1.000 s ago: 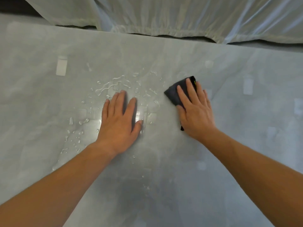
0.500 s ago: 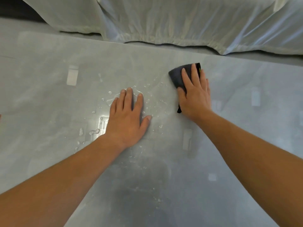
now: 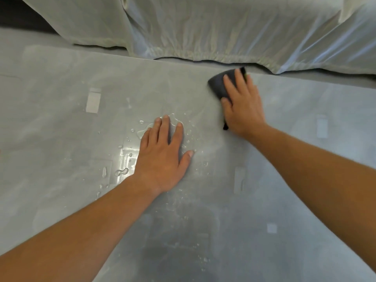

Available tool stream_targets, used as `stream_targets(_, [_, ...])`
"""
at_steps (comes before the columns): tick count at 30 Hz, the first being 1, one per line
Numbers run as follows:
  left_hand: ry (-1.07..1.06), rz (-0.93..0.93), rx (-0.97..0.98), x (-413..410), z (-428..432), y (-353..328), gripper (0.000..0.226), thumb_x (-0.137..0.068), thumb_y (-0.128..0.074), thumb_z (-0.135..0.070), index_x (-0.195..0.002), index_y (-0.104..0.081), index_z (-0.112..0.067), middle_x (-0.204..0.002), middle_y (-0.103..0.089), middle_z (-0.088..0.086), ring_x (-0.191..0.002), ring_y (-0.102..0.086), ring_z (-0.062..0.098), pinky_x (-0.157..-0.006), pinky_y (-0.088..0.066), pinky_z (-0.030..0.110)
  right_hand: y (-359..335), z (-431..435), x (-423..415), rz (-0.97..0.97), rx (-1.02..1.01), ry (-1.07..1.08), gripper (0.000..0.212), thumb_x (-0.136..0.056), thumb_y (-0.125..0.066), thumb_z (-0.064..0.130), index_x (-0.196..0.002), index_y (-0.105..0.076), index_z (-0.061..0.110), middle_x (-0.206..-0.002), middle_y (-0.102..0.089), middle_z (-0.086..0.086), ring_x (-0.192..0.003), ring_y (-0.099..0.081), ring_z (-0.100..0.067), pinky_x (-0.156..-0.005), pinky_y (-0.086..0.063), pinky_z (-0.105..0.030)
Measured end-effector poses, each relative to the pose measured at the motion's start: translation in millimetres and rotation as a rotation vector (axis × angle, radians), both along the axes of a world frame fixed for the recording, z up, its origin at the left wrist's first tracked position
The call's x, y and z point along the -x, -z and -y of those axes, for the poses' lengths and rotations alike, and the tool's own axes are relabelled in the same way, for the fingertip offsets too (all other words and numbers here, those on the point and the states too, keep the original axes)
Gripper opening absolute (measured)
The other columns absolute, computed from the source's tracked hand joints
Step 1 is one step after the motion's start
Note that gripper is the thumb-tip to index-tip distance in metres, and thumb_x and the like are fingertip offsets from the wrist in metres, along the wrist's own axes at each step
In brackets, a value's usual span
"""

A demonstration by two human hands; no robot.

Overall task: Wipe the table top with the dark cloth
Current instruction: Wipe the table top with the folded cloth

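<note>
The grey bench (image 3: pixel 50 139) is glossy, with a pale rectangular reflection (image 3: pixel 93 100) on its left part. Right of that, water drops (image 3: pixel 122 171) and a small puddle lie scattered over the middle of the surface. The left grip (image 3: pixel 162 157), a bare hand, rests flat among them, palm down, fingers straight and slightly spread, released and holding nothing; its fingertips touch the wet patch. Further right and nearer the bench's far edge lies the dark cloth (image 3: pixel 218 85), folded, flat on the surface. The right grip (image 3: pixel 243 106) presses on it with straight fingers, not clenched round it; a dark corner shows by the heel of the palm. A pale draped sheet (image 3: pixel 203 27) hangs beyond the far edge.
</note>
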State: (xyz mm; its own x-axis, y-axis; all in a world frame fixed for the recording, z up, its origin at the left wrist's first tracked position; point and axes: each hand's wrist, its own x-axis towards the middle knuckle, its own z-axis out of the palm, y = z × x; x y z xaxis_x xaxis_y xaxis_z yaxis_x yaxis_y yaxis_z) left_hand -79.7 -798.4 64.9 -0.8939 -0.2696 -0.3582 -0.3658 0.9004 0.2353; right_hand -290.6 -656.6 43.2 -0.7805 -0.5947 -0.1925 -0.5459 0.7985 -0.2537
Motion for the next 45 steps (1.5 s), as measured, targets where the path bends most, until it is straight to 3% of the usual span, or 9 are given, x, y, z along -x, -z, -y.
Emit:
stream_targets(8, [-0.003,-0.003,0.021,-0.6,-2.5,3.8,0.074,-0.097,-0.017,-0.059,-0.158,-0.008,-0.018,-0.166,0.003,0.019,-0.153,0.007,0.034,-0.123,0.001,0.046,-4.2,19.9,1.2,0.010,-0.021,0.244,0.056,-0.105,-0.032,0.037,-0.159,-0.016,0.029,-0.169,0.000,-0.001,-0.154,0.002,-0.031,-0.125,-0.005,-0.047])
stream_targets(16, [0.033,-0.026,-0.003,-12.3,1.8,8.2,0.076,-0.097,-0.013,-0.059,-0.159,0.002,-0.019,-0.165,0.018,0.016,-0.151,0.023,0.030,-0.123,0.007,0.046,1.0,9.4,-52.9,0.009,-0.026,-0.359,0.058,-0.101,-0.028,0.041,-0.158,-0.023,0.028,-0.168,-0.009,0.000,-0.155,-0.003,-0.029,-0.125,-0.005,-0.046])
stream_targets(21, [0.015,-0.027,0.025,-39.9,1.4,6.0,0.073,-0.099,-0.015,-0.058,-0.159,-0.003,-0.018,-0.165,0.016,0.016,-0.151,0.022,0.030,-0.123,0.007,0.050,-0.2,31.7,-10.2,0.014,-0.002,0.103,0.056,-0.105,-0.032,0.036,-0.159,-0.019,0.027,-0.169,-0.003,-0.002,-0.154,-0.002,-0.032,-0.124,-0.007,-0.049])
stream_targets(23, [-0.003,-0.005,0.029,-49.5,2.2,7.9,0.073,-0.099,-0.014,-0.058,-0.159,-0.004,-0.018,-0.165,0.016,0.016,-0.151,0.021,0.029,-0.123,0.006,0.050,-0.7,43.2,-20.1,0.015,-0.010,0.146,0.057,-0.105,-0.029,0.037,-0.159,-0.016,0.026,-0.169,0.000,-0.003,-0.154,0.002,-0.033,-0.125,-0.002,-0.048])
stream_targets(29, [-0.042,-0.053,0.003,-76.5,-0.8,4.8,0.072,-0.099,-0.018,-0.057,-0.158,-0.018,-0.015,-0.166,0.000,0.018,-0.154,0.008,0.031,-0.124,-0.001,0.049,2.1,-6.0,-113.0,-0.023,-0.037,-0.326,0.057,-0.103,-0.028,0.041,-0.157,-0.026,0.024,-0.168,-0.012,-0.005,-0.154,-0.005,-0.034,-0.124,-0.009,-0.051])
stream_targets(32, [-0.044,-0.057,-0.013,-84.2,-2.7,1.2,0.072,-0.099,-0.017,-0.056,-0.158,-0.017,-0.015,-0.166,-0.001,0.018,-0.154,0.008,0.030,-0.124,0.001,0.047,-0.7,-18.6,-95.0,-0.008,-0.058,-0.427,0.058,-0.102,-0.027,0.043,-0.158,-0.024,0.026,-0.168,-0.011,-0.002,-0.155,-0.004,-0.030,-0.125,-0.008,-0.050])
stream_targets(37, [-0.019,-0.046,-0.033,-104.5,-9.9,6.3,0.070,-0.100,-0.021,-0.053,-0.157,-0.017,-0.013,-0.166,0.000,0.019,-0.154,0.008,0.031,-0.124,0.000,0.048,0.3,10.9,-77.2,0.008,0.003,0.033,0.056,-0.105,-0.032,0.037,-0.159,-0.019,0.027,-0.169,-0.005,-0.001,-0.154,0.000,-0.031,-0.125,-0.001,-0.047])
stream_targets(39, [-0.016,-0.068,-0.048,-113.5,-14.9,6.3,0.069,-0.100,-0.025,-0.051,-0.157,-0.019,-0.012,-0.166,-0.002,0.019,-0.154,0.006,0.032,-0.124,-0.004,0.049,1.2,10.7,-108.7,-0.007,0.013,0.084,0.056,-0.105,-0.032,0.037,-0.159,-0.019,0.026,-0.169,-0.005,-0.002,-0.155,0.001,-0.031,-0.125,-0.001,-0.045])
stream_targets(45, [0.024,-0.053,-0.034,-137.1,-28.6,6.3,0.068,-0.100,-0.029,-0.048,-0.156,-0.024,-0.011,-0.165,-0.008,0.021,-0.154,-0.001,0.035,-0.123,-0.012,0.053,4.7,-45.5,-181.1,-0.037,-0.013,-0.382,0.055,-0.102,-0.039,0.036,-0.155,-0.034,0.021,-0.166,-0.020,-0.006,-0.154,-0.011,-0.034,-0.123,-0.016,-0.053])
